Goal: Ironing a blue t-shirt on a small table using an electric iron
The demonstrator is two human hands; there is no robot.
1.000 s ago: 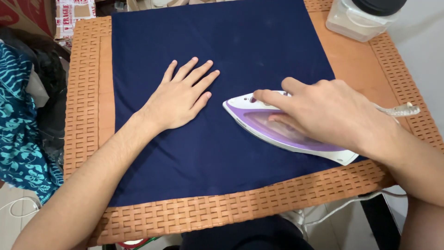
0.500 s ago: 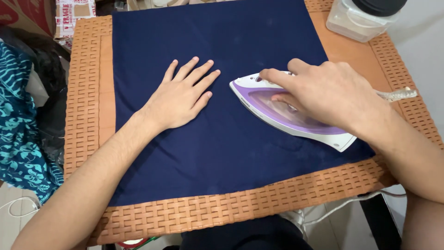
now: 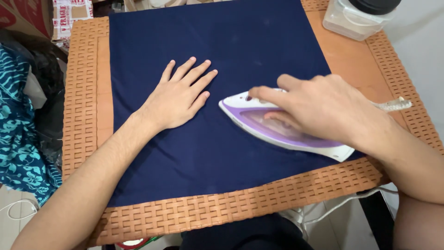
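Your right hand [image 3: 330,109] clenched on iron [image 3: 277,127] handle, soleplate flat on blue cloth [image 3: 222,51] near desk [image 3: 83,92] front right corner. Your left hand [image 3: 178,97] released, palm flat, pinning cloth taut against bunching.

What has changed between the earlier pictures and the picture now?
The right hand slid the purple and white iron away over the dark blue cloth, then back towards the left hand, its grip unchanged. The left hand stayed flat on the cloth; the cloth and the plastic jar kept their places.

Clear plastic jar [image 3: 354,21], teal patterned cloth [image 3: 18,134].
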